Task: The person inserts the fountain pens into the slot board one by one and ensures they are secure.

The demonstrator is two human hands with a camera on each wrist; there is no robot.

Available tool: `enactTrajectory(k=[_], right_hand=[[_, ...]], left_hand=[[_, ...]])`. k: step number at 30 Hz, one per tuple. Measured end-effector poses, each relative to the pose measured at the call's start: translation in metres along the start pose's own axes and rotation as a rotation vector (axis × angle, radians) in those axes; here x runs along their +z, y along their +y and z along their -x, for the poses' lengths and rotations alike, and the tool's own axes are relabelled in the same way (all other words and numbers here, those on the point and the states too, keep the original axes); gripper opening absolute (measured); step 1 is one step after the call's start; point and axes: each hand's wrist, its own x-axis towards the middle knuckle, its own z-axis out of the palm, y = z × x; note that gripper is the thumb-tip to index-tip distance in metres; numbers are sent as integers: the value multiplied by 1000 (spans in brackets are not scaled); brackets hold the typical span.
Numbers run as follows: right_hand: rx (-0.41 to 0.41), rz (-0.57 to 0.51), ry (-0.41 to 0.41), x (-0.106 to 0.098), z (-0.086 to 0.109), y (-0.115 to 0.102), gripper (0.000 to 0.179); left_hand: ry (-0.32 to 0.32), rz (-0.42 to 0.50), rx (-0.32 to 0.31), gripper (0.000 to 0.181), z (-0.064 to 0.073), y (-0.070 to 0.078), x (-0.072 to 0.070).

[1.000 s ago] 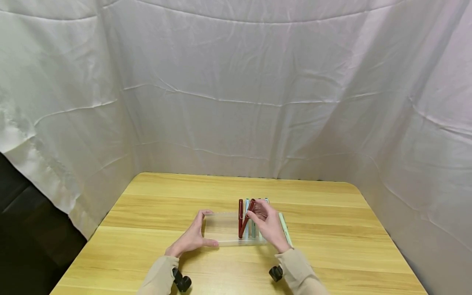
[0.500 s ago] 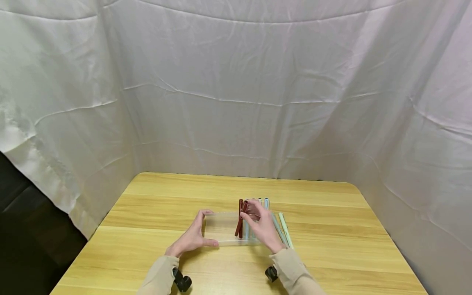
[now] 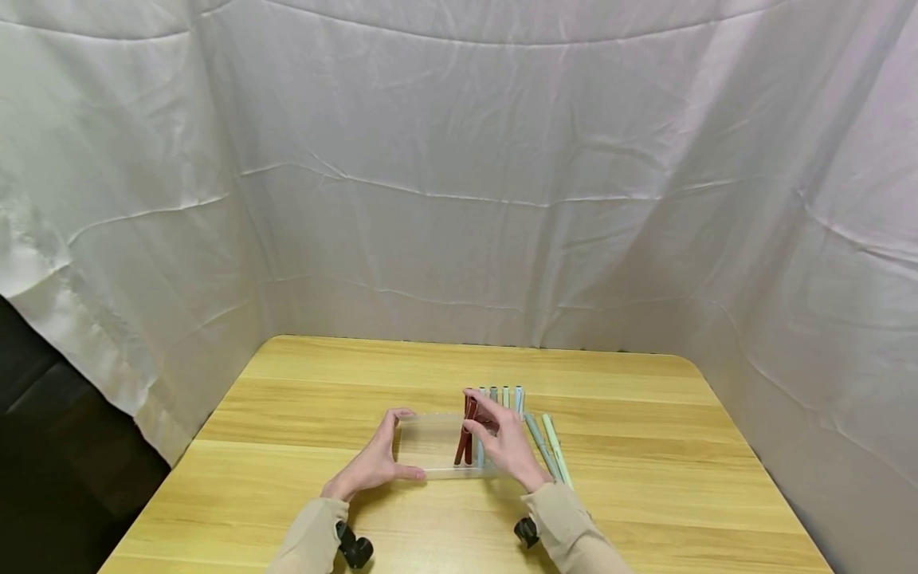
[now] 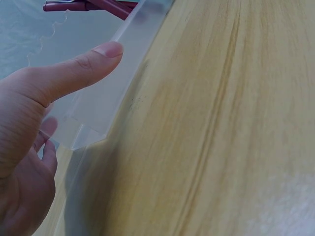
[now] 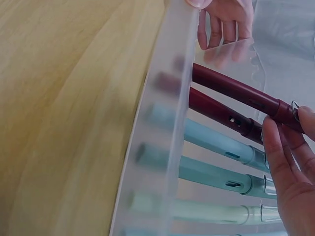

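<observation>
A clear plastic pen tray (image 3: 432,441) with a notched edge lies on the table. My left hand (image 3: 376,462) grips its left end, thumb on the near wall and fingers at the far side. My right hand (image 3: 505,440) pinches a dark red pen (image 5: 236,91) near its clip, with the pen's lower end behind the tray's near wall. Beside it rests a second dark red pen (image 5: 216,109), partly hidden by my fingers. To the right follow a light blue pen (image 5: 216,139), a teal pen (image 5: 211,172) and a pale green pen (image 5: 209,211) in the tray.
Right of the tray, a grey-green pen (image 3: 541,446) and a light green pen (image 3: 557,450) lie on the wooden table (image 3: 667,470). A pale curtain (image 3: 459,239) surrounds the table's back and sides.
My right hand has moved left with the dark red pen, whose lower end now sits left of the other red pen. The grey-green pen has come into view. My left hand stays put.
</observation>
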Motion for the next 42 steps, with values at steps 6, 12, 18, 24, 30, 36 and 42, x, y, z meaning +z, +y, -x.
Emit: enactTrajectory(k=[6, 12, 18, 24, 30, 36, 42], right_hand=[[-18, 65, -10, 2, 0, -1, 50], [28, 70, -12, 5, 0, -2, 47], [54, 41, 5, 8, 0, -1, 39], [36, 97, 25, 10, 0, 1, 43], [5, 143, 30, 11, 0, 3, 48], [-33, 178, 45, 15, -2, 5, 60], [-28, 214, 61, 18, -3, 4, 67]], left_hand=[[2, -10, 10, 102, 0, 0, 0], [1, -10, 7, 103, 0, -1, 0], [2, -5, 0, 103, 0, -1, 0], [1, 1, -4, 103, 0, 0, 0], [-1, 5, -8, 103, 0, 1, 0], [-2, 6, -8, 102, 0, 1, 0], [-3, 11, -4, 102, 0, 1, 0]])
